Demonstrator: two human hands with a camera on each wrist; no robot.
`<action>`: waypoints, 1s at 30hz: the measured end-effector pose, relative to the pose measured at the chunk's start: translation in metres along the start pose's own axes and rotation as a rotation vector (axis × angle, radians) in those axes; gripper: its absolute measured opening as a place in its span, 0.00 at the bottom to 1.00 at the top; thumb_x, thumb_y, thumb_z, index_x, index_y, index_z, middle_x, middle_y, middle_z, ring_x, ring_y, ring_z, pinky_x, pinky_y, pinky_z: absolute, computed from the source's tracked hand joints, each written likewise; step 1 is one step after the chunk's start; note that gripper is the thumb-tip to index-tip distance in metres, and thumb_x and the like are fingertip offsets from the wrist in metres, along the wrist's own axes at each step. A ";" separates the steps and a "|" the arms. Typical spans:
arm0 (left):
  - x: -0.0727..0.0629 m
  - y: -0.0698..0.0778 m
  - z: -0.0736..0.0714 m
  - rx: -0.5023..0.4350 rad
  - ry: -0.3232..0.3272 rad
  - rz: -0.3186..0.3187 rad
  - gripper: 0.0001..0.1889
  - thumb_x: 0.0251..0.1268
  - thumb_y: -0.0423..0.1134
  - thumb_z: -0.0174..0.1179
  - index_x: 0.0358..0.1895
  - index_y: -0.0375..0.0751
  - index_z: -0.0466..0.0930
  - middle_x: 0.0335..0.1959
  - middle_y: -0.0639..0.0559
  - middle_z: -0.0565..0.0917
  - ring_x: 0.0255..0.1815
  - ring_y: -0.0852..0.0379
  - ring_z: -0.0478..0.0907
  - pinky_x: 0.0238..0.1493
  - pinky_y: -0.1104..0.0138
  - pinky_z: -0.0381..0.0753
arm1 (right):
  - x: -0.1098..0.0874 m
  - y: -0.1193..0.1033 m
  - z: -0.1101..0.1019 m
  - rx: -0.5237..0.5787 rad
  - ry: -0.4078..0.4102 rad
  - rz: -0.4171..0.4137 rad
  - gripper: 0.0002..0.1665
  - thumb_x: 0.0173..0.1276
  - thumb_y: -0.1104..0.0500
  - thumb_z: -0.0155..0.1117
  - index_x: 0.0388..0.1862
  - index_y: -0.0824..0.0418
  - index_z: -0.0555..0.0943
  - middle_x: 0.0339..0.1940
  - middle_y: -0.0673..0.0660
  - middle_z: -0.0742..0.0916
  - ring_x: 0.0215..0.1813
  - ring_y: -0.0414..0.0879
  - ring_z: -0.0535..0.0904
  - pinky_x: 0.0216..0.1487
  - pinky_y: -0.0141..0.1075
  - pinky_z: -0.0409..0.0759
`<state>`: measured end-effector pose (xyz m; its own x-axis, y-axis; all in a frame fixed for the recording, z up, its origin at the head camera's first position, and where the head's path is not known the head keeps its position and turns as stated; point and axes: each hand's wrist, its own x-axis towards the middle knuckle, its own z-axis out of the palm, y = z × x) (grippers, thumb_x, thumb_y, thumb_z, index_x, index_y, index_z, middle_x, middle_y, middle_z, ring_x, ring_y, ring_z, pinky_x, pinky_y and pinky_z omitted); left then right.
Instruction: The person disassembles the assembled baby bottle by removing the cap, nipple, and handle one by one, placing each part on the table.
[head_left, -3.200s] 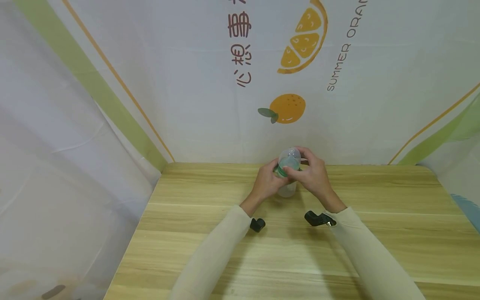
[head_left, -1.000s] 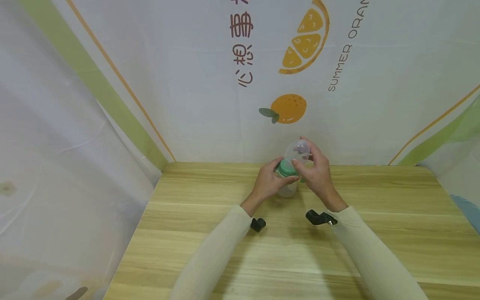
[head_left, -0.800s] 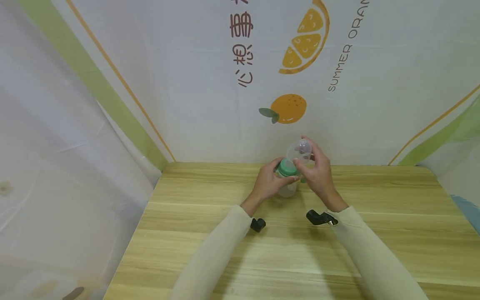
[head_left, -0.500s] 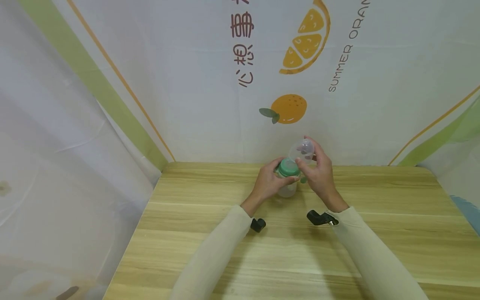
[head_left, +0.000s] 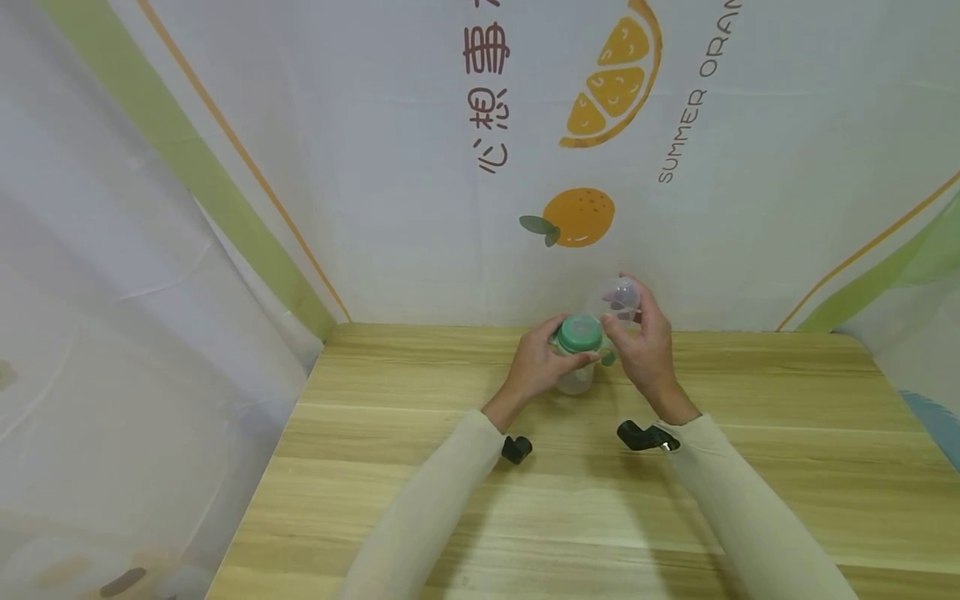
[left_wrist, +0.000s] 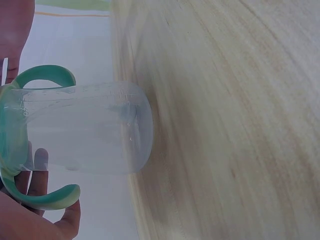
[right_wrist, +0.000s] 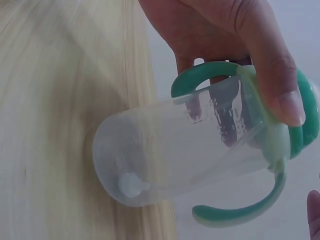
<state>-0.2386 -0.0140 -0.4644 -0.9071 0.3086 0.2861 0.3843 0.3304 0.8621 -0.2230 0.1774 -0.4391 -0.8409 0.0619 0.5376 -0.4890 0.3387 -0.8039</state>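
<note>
Upright at the back of the table is a clear baby bottle [head_left: 576, 382] with a green collar [head_left: 581, 333] and two green handles [left_wrist: 52, 199]. My left hand [head_left: 542, 358] grips it just below the collar, its thumb lying across the neck in the right wrist view. In my right hand [head_left: 643, 346], thumb and fingers hold a clear domed cap [head_left: 615, 302], to the right of the collar and apart from it. Inside the bottle a small white straw weight [right_wrist: 131, 185] lies near the base. Whether the base touches the wood, I cannot tell.
The wooden table [head_left: 555, 517] ends at a white cloth backdrop [head_left: 420, 208] printed with oranges, close behind the bottle. Black mounts [head_left: 645, 436] stick out near both wrists. Cloth also hangs along the left side.
My right hand has lifted the clear cap off the bottle's top and carried it to the right, uncovering the green collar. The left hand keeps its grip on the bottle.
</note>
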 end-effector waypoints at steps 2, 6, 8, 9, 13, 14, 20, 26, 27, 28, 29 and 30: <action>0.000 0.000 0.000 0.001 -0.001 -0.003 0.35 0.64 0.43 0.83 0.73 0.39 0.81 0.64 0.46 0.89 0.63 0.54 0.85 0.66 0.59 0.81 | -0.001 0.001 -0.001 0.001 0.013 -0.009 0.37 0.78 0.66 0.66 0.84 0.65 0.70 0.67 0.66 0.85 0.63 0.51 0.78 0.63 0.35 0.71; 0.000 -0.001 0.001 0.002 -0.003 -0.009 0.36 0.64 0.43 0.83 0.73 0.39 0.81 0.64 0.46 0.88 0.63 0.54 0.85 0.66 0.59 0.81 | -0.001 0.005 -0.002 0.004 0.039 -0.020 0.35 0.79 0.67 0.66 0.82 0.66 0.71 0.66 0.67 0.85 0.62 0.50 0.78 0.63 0.36 0.71; 0.000 -0.001 0.001 -0.001 -0.003 -0.010 0.36 0.64 0.43 0.83 0.73 0.39 0.80 0.64 0.46 0.88 0.63 0.54 0.85 0.66 0.59 0.81 | -0.001 0.006 -0.002 0.006 0.047 -0.018 0.35 0.79 0.67 0.66 0.82 0.67 0.71 0.66 0.67 0.85 0.61 0.49 0.78 0.63 0.38 0.71; 0.000 -0.001 0.001 -0.001 -0.004 -0.010 0.36 0.64 0.43 0.83 0.73 0.39 0.80 0.64 0.46 0.88 0.63 0.54 0.85 0.66 0.59 0.81 | -0.001 0.006 -0.003 0.006 0.050 -0.015 0.35 0.80 0.67 0.65 0.82 0.66 0.71 0.66 0.67 0.85 0.61 0.49 0.78 0.63 0.38 0.71; 0.000 -0.001 0.001 -0.004 -0.008 -0.006 0.36 0.64 0.42 0.83 0.74 0.39 0.80 0.65 0.46 0.88 0.64 0.53 0.84 0.66 0.59 0.81 | -0.002 0.007 -0.004 0.005 0.055 -0.004 0.35 0.79 0.66 0.65 0.83 0.65 0.71 0.66 0.66 0.85 0.61 0.46 0.78 0.63 0.37 0.71; 0.000 -0.001 0.001 -0.002 -0.009 -0.005 0.36 0.64 0.42 0.83 0.74 0.39 0.80 0.65 0.46 0.88 0.64 0.53 0.84 0.66 0.59 0.81 | -0.003 0.007 -0.005 0.004 0.056 -0.002 0.36 0.79 0.66 0.66 0.83 0.65 0.71 0.66 0.66 0.85 0.61 0.45 0.78 0.62 0.36 0.71; 0.000 0.000 0.001 -0.007 -0.012 -0.003 0.36 0.64 0.42 0.83 0.74 0.39 0.80 0.66 0.46 0.88 0.65 0.53 0.84 0.67 0.60 0.81 | -0.004 0.010 -0.008 -0.009 0.064 0.011 0.37 0.77 0.67 0.68 0.83 0.66 0.71 0.66 0.67 0.85 0.62 0.47 0.77 0.61 0.35 0.71; -0.001 0.000 0.000 -0.014 -0.009 -0.004 0.37 0.64 0.42 0.83 0.75 0.39 0.80 0.65 0.46 0.88 0.64 0.53 0.84 0.66 0.59 0.81 | -0.007 0.008 -0.008 -0.037 0.070 0.025 0.36 0.75 0.72 0.67 0.80 0.72 0.70 0.66 0.73 0.83 0.62 0.58 0.78 0.62 0.36 0.70; -0.001 0.000 0.000 -0.014 -0.010 -0.003 0.37 0.64 0.42 0.83 0.75 0.39 0.79 0.65 0.46 0.88 0.64 0.53 0.84 0.66 0.59 0.81 | -0.007 0.005 -0.008 -0.036 0.070 0.024 0.35 0.75 0.72 0.67 0.79 0.72 0.71 0.66 0.74 0.83 0.62 0.59 0.78 0.62 0.36 0.70; -0.001 0.000 0.000 -0.016 -0.011 -0.002 0.37 0.65 0.42 0.83 0.75 0.39 0.79 0.65 0.46 0.88 0.64 0.53 0.84 0.66 0.59 0.81 | -0.008 0.001 -0.009 -0.037 0.070 0.023 0.34 0.75 0.72 0.67 0.79 0.73 0.71 0.66 0.74 0.83 0.62 0.60 0.78 0.62 0.36 0.70; -0.001 0.000 0.000 -0.015 -0.012 -0.003 0.37 0.65 0.42 0.83 0.75 0.39 0.79 0.66 0.46 0.88 0.64 0.53 0.84 0.67 0.59 0.81 | -0.009 -0.003 -0.009 -0.036 0.068 0.020 0.34 0.75 0.72 0.67 0.78 0.74 0.71 0.66 0.75 0.83 0.62 0.60 0.78 0.62 0.36 0.70; -0.001 0.000 0.000 -0.015 -0.013 -0.003 0.37 0.65 0.42 0.83 0.75 0.39 0.79 0.66 0.46 0.87 0.65 0.53 0.84 0.67 0.58 0.81 | -0.010 -0.008 -0.010 -0.035 0.068 0.017 0.34 0.75 0.72 0.67 0.77 0.75 0.71 0.66 0.75 0.83 0.62 0.61 0.78 0.62 0.37 0.70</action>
<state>-0.2379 -0.0142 -0.4646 -0.9059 0.3193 0.2783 0.3790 0.3180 0.8690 -0.2083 0.1833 -0.4353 -0.8309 0.1307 0.5408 -0.4652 0.3699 -0.8042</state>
